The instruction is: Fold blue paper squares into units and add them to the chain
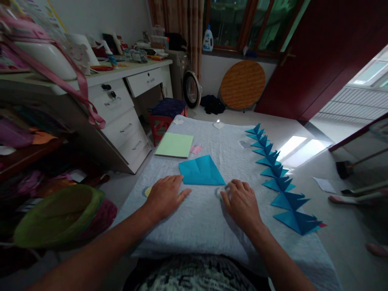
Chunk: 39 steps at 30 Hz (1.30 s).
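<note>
Paper of a strong blue (201,171) is laid flat on the middle of the table, creased across its face and formed into a four-sided piece with a pointed right corner. Its left edge is met or nearly met by the fingertips of the left hand (166,194), which is held open, palm down, with the thumb set apart; actual contact cannot be told. Beside the right corner, the right hand (242,200) is rested palm down on the cloth, its fingers loosely bent and unclosed.

The table is covered by a pale grey cloth (188,234), softly wrinkled and marked with scattered patches of white, pink and yellow. Behind the blue paper, a squared stack of pale green sheets (175,144) is placed. Along the right side, sharp-pointed folded blue shapes (292,202) are lined up closely in a row, with crisp wing-like flaps; a touch of red is shown at the nearest end.

On the speckled grey shirt (197,277), dark capital letters are printed, but whole words cannot be read with certainty. A white plastic bottle (207,38) with a blue cap is stood on the windowsill; its label is too small to be read.
</note>
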Motion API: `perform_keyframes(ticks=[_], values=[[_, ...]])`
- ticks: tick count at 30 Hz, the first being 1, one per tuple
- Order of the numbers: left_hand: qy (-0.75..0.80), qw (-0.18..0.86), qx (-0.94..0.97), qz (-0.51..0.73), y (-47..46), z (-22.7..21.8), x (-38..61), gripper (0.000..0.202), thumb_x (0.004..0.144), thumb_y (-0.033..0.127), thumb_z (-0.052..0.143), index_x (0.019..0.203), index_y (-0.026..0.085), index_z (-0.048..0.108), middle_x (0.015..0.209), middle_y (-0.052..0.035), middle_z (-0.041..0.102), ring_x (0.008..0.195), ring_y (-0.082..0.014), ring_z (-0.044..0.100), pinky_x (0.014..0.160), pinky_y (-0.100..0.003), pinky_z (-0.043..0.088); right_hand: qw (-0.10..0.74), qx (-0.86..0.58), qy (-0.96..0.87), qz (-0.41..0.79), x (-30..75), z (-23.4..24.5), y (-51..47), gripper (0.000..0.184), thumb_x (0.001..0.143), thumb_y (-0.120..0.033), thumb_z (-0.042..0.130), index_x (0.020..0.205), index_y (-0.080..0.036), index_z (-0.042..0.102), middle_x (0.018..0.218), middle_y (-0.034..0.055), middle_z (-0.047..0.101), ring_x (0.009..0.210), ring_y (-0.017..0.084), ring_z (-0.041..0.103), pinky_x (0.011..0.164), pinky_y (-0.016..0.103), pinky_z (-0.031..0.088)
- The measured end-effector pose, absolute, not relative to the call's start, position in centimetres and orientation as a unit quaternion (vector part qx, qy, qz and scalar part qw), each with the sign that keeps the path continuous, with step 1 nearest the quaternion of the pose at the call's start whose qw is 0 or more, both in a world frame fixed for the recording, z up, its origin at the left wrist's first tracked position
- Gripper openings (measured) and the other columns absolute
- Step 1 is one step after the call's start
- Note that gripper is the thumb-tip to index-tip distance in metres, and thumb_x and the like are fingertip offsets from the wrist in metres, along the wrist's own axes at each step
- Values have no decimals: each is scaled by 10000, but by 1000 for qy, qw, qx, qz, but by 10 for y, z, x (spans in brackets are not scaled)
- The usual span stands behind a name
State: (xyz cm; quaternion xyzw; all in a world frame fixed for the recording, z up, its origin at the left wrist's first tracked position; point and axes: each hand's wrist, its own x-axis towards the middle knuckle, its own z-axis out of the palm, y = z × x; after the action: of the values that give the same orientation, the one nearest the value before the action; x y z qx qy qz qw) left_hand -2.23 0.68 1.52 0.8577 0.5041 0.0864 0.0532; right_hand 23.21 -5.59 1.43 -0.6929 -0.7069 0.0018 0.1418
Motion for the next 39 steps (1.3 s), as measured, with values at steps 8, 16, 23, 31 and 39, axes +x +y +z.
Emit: perform_keyframes(ticks=[8,16,23,31,39], values=[[521,141,816,208,78,11,-18,450,805,105,420,1220,91,594,1266,-158,620,1216,-272,566,1094,-439,429,234,-630,-723,162,199,-3,-12,589,829,-97,530,1412,-137,457,1313,180,621,1100,296,645,916,417,509],[439,263,801,310,68,-2,-20,658,625,34,428,1248,164,594,1327,-100,577,1248,-215,565,1113,-398,444,284,-582,-748,143,203,-12,-12,307,811,-67,464,992,-215,663,951,70,640,824,205,623,752,314,497],[375,293,837,270,57,8,-27,675,624,12,407,1238,207,610,1481,-91,478,1398,-237,452,1163,-462,388,437,-563,-687,143,221,-4,-11,230,694,-46,423,796,-226,523,863,40,560,808,191,563,754,303,457],[323,286,865,254,46,13,-21,616,684,17,416,1230,207,630,1426,-66,563,1336,-215,521,1169,-462,395,506,-544,-646,177,234,-8,-1,193,676,-72,416,765,-234,471,870,39,578,858,195,574,788,320,448],[314,81,897,301,50,-5,-19,276,925,195,535,1137,219,709,1327,-98,645,1206,-258,611,1043,-457,512,436,-556,-696,131,228,-9,-6,388,744,-68,487,1094,-208,579,1249,122,548,1214,262,494,1063,469,385]])
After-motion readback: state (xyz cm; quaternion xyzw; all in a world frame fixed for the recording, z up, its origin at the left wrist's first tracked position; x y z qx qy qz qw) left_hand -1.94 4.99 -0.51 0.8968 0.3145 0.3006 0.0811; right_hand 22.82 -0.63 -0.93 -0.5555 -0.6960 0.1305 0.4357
